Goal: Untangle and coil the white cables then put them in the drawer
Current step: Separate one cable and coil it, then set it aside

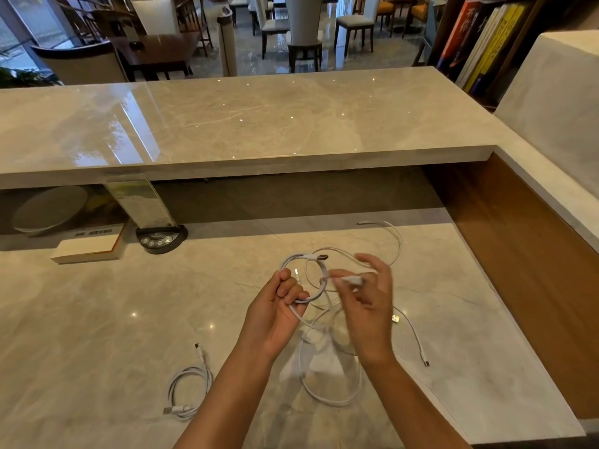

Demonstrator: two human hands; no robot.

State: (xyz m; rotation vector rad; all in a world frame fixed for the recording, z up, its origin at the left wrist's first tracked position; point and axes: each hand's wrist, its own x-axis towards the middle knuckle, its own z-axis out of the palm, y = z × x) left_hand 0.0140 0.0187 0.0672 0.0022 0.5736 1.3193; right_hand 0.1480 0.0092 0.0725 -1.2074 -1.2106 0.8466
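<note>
My left hand (281, 306) grips a small loop of white cable (319, 286) above the marble desk, and the loop's USB plug (319, 257) sticks out at the top. My right hand (368, 306) pinches a white connector end (351, 280) just right of that loop; it looks blurred. Below both hands more loose white cable (330, 396) lies tangled on the desk, with a USB plug (395, 319) and a thin strand (397, 241) trailing to the right. A coiled white cable (188, 388) rests apart at the lower left. No drawer is in view.
A book (87, 246) and a dark round button panel (160, 239) with a clear stand sit at the desk's back left. A raised marble counter (246, 124) runs across behind. A wooden side panel (525, 254) bounds the desk on the right.
</note>
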